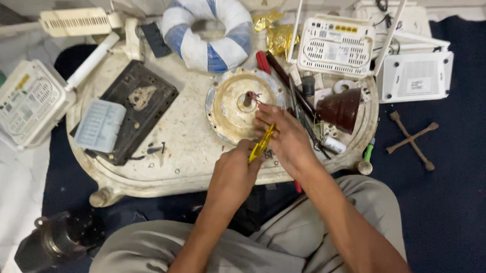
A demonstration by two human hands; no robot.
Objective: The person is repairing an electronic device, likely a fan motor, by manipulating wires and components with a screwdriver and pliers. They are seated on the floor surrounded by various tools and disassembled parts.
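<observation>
The left hand [234,172] pinches the lower end of a yellow tool [262,143] between pressed fingers; the right hand [287,136] wraps curled fingers over its upper end. The tool's long axis points toward one o'clock, at thin wires [255,98] by the round cream motor housing [236,107], which lies at eleven o'clock of both hands on the worn tray [179,149]
</observation>
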